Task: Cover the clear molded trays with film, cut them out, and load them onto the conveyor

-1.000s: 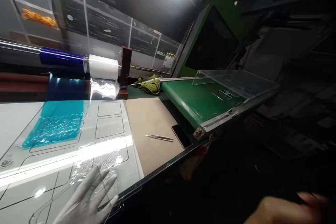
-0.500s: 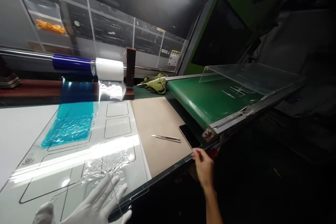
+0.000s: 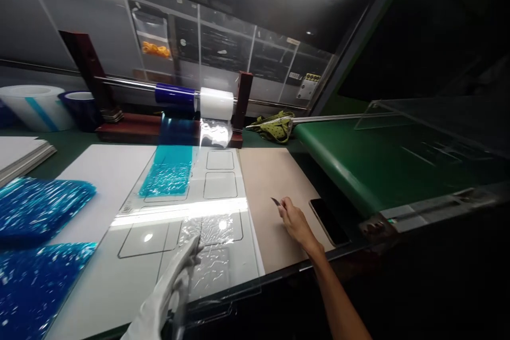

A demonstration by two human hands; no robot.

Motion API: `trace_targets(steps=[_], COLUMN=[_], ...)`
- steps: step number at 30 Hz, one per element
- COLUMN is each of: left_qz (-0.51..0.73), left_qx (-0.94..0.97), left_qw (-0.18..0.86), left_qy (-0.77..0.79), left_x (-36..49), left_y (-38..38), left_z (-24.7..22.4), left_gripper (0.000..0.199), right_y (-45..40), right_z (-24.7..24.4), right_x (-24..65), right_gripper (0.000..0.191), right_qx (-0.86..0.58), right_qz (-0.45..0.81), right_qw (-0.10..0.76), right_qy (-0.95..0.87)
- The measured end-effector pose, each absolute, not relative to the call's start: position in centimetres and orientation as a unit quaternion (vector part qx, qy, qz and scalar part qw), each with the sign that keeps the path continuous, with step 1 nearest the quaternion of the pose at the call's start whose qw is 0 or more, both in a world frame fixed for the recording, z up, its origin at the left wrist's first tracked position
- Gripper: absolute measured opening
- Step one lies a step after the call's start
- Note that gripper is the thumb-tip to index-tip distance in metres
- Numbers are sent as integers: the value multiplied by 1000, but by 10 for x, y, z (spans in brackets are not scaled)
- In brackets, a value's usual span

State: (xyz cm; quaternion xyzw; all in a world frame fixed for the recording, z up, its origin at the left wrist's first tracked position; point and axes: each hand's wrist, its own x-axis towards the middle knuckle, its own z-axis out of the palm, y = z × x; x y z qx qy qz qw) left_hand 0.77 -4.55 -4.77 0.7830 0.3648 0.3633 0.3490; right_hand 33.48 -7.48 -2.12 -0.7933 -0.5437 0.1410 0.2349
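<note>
My bare right hand (image 3: 295, 222) is closed around a slim craft knife, over the brown board (image 3: 265, 175). Only the dark blade (image 3: 275, 202) sticks out past my fingertips; the handle is hidden in the hand. My left hand (image 3: 175, 279), in a white glove, is seen edge-on at the front of the glass plate (image 3: 99, 287). Its fingers bend around a clear sheet (image 3: 181, 303) standing nearly on edge, whose outline is hard to make out. Beside it, wrinkled clear film (image 3: 211, 265) lies over black-outlined rectangles on the plate.
Behind the plate, a rod carries a blue film roll (image 3: 175, 94) and a white roll (image 3: 217, 103); a blue strip (image 3: 171, 170) hangs down onto the plate. A phone (image 3: 329, 222) lies right of the board, beside a green conveyor (image 3: 342, 154). Blue film sheets (image 3: 35, 207) lie left.
My right hand has moved left from the table edge onto the brown board and picked up the craft knife. My left hand has turned edge-on. The view has swung left.
</note>
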Motion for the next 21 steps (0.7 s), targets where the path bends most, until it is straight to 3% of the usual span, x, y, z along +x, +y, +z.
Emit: trace_targets(steps=[2, 8, 12, 14, 18, 21], left_qz=[330, 251, 210, 203, 229, 233], left_qx=[794, 865, 888, 896, 899, 899], left_qw=[320, 221, 209, 201, 182, 193], left_qy=[398, 373, 351, 339, 325, 316], left_x=[10, 21, 14, 12, 16, 21], left_y=[-55, -69, -67, -65, -63, -63], left_z=[-25, 13, 6, 0, -3, -1], left_gripper=[114, 114, 115, 112, 83, 76], right_y=[-93, -142, -153, -154, -156, -158], right_z=[-9, 33, 38, 32, 17, 15], right_x=[313, 234, 210, 207, 207, 208], right_gripper=[31, 36, 29, 41, 53, 57], right_qx=[-766, -597, -603, -610, -605, -595], right_qz=[175, 444, 437, 439, 425, 411], right_qw=[255, 328, 314, 311, 304, 323], right_qy=[-563, -582, -589, -582, -600, -610])
